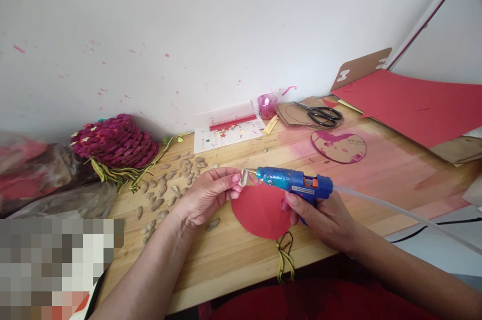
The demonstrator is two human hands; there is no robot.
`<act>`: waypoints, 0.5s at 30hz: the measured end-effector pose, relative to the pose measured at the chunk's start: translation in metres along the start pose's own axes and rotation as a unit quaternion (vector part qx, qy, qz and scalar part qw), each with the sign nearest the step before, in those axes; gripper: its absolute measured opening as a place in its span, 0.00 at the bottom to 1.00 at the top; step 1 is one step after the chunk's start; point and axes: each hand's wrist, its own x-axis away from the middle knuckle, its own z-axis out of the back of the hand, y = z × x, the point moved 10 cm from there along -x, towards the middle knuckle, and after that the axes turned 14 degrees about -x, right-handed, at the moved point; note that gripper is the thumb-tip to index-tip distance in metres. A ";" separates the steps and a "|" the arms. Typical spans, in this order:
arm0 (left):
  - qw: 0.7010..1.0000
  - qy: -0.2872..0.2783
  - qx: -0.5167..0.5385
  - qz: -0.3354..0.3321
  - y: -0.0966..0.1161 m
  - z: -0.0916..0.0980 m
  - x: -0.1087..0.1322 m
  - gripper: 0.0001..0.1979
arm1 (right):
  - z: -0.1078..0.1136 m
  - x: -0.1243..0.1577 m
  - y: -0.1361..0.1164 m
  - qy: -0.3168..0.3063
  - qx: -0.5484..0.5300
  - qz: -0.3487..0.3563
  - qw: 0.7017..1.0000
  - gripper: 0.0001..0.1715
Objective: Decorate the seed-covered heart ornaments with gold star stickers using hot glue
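My left hand [211,192] pinches a peanut [244,178] between thumb and fingertips. A blue hot glue gun [288,182] is gripped in my right hand [320,217], its metal nozzle at the peanut's right side; whether they touch I cannot tell. A long pale glue stick [380,204] runs out of the gun's back end. Beneath both hands lies a red paper shape [259,214], partly hidden, with a knotted green and brown cord [285,260] at its near end. Several loose peanuts [158,203] are scattered on the table left of my left hand.
Stacked magenta pieces with stars [116,144] and plastic bags [68,184] are at the left. Along the wall stand a star-strewn paper [229,134] and a pink-stained cup [267,106]. Scissors [322,114], a cardboard heart [338,147] and red sheets [422,104] lie to the right.
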 end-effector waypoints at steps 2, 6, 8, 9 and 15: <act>1.000 0.001 0.000 0.001 0.000 0.000 0.000 0.17 | 0.000 -0.001 -0.002 0.000 0.001 0.004 1.000 0.17; 1.000 0.001 -0.002 -0.001 0.001 0.000 0.001 0.17 | 0.000 -0.002 -0.003 0.001 0.009 -0.001 1.000 0.18; 1.000 0.002 0.000 -0.001 0.001 0.001 0.000 0.17 | 0.000 -0.002 -0.004 0.000 0.014 0.000 1.000 0.18; 1.000 0.003 0.002 0.000 0.001 0.001 0.000 0.18 | 0.000 -0.002 -0.005 0.000 0.015 0.002 1.000 0.18; 1.000 0.002 0.001 0.000 0.000 0.001 -0.001 0.18 | 0.002 -0.001 -0.006 0.003 0.016 0.016 1.000 0.19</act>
